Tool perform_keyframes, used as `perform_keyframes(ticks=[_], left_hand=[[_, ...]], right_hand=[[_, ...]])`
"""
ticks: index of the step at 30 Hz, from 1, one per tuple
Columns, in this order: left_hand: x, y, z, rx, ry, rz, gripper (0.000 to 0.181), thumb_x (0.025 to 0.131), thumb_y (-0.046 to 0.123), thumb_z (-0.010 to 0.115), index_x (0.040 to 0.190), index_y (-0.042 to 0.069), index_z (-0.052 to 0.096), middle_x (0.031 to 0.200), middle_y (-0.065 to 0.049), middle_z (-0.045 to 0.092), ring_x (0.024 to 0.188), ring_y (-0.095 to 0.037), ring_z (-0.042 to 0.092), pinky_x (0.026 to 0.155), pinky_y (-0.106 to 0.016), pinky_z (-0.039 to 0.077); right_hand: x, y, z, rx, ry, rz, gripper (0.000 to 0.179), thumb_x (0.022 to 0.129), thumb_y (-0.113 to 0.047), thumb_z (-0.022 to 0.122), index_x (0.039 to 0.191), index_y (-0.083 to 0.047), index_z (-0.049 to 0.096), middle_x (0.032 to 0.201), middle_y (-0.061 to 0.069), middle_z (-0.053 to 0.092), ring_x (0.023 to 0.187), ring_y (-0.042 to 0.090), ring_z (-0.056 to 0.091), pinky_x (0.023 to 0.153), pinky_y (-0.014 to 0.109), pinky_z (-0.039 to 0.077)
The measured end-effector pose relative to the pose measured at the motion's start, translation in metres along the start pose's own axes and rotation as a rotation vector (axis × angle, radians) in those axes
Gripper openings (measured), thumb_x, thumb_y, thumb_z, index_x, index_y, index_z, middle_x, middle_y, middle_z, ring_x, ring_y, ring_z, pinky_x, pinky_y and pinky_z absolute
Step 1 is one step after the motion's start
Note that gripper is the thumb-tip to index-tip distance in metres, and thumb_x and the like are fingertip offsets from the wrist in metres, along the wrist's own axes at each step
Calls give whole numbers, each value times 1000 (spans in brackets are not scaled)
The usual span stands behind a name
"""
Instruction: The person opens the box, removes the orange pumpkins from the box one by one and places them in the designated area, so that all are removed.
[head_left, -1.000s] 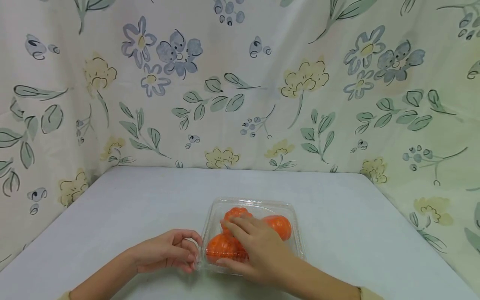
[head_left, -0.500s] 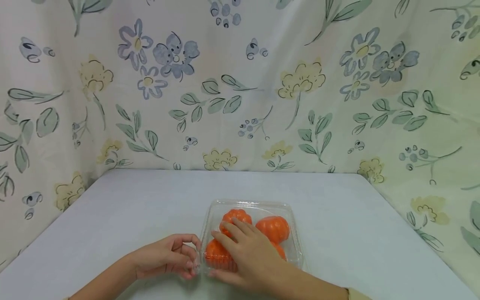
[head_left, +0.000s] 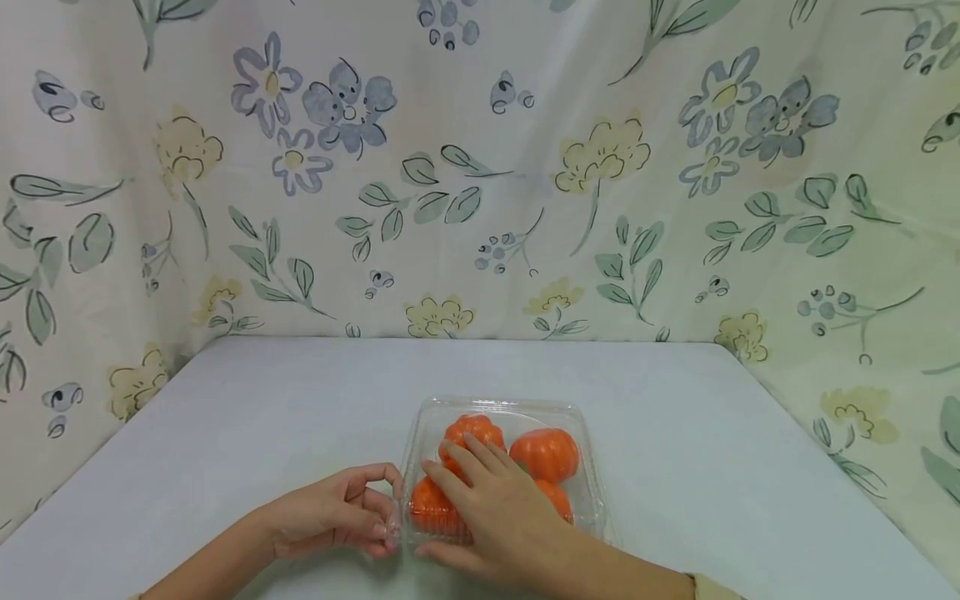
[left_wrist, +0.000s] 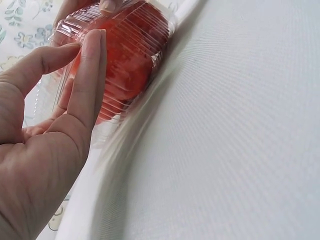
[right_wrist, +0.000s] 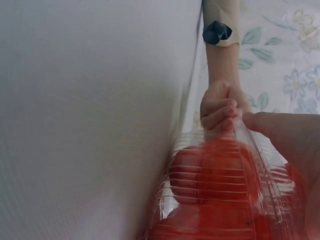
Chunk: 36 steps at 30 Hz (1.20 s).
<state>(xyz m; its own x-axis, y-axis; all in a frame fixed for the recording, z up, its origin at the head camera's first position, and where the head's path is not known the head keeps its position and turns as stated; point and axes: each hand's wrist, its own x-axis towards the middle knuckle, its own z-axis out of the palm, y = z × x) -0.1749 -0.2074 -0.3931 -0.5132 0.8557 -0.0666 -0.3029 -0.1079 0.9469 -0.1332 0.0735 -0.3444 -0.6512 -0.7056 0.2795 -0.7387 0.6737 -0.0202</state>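
A square clear plastic clamshell box (head_left: 592,467) stands near the front of the table, holding several ribbed orange-red fruits (head_left: 545,455) like small pumpkins or tomatoes. My left hand (head_left: 333,512) is at the box's front left corner, thumb and curled fingers pinching its rim; the left wrist view shows this hand (left_wrist: 55,110) beside the ridged wall. Across the top lies my right hand (head_left: 506,517), fingers spread and fairly straight, covering part of the fruits. In the right wrist view its thumb (right_wrist: 270,122) reaches over the rim towards the left hand (right_wrist: 220,107).
A white table (head_left: 300,400) extends around the box on both sides and behind it. Floral cloth (head_left: 480,208) hangs along its back and sides. A dark wrist camera (right_wrist: 217,32) sits on the left sleeve in the right wrist view.
My right hand has shifted slightly left and towards me over the box, uncovering more of the fruits on the right. My left hand stays at the corner.
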Motion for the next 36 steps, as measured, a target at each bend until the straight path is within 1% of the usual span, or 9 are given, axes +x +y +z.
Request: perform_keyframes(ticks=[7, 15, 20, 27, 36], left_hand=[[2, -1, 2, 8, 4, 23, 28, 104, -4, 54, 122, 17, 52, 104, 2, 78, 98, -12, 76, 89, -28, 63], [4, -1, 3, 9, 13, 38, 28, 102, -7, 54, 120, 15, 52, 102, 2, 78, 96, -12, 76, 87, -28, 63], [5, 0, 5, 15, 25, 49, 30, 100, -8, 54, 120, 14, 51, 101, 2, 77, 95, -13, 77, 87, -29, 63], [4, 0, 5, 37, 24, 64, 32, 99, -10, 52, 121, 13, 53, 101, 0, 77, 94, -14, 77, 87, -30, 64], [2, 1, 5, 57, 47, 53, 32, 97, -10, 52, 122, 11, 53, 99, 0, 77, 94, -15, 77, 87, -33, 64]], right_hand=[[1, -1, -2, 21, -27, 15, 73, 99, -67, 59, 153, -18, 56, 154, 10, 56, 144, 39, 53, 115, 56, 47], [1, 0, -3, 25, -45, 32, 73, 99, -67, 59, 154, -19, 55, 156, 9, 56, 144, 40, 52, 115, 57, 47], [1, 0, -3, 30, -43, 34, 72, 99, -67, 59, 153, -19, 56, 156, 9, 56, 144, 39, 52, 115, 57, 47], [0, -1, -2, 31, -28, 28, 72, 99, -67, 59, 153, -19, 56, 155, 10, 56, 143, 40, 54, 110, 56, 52], [1, -3, -1, 39, -19, 31, 71, 98, -65, 63, 152, -19, 58, 154, 10, 57, 143, 39, 54, 108, 56, 53]])
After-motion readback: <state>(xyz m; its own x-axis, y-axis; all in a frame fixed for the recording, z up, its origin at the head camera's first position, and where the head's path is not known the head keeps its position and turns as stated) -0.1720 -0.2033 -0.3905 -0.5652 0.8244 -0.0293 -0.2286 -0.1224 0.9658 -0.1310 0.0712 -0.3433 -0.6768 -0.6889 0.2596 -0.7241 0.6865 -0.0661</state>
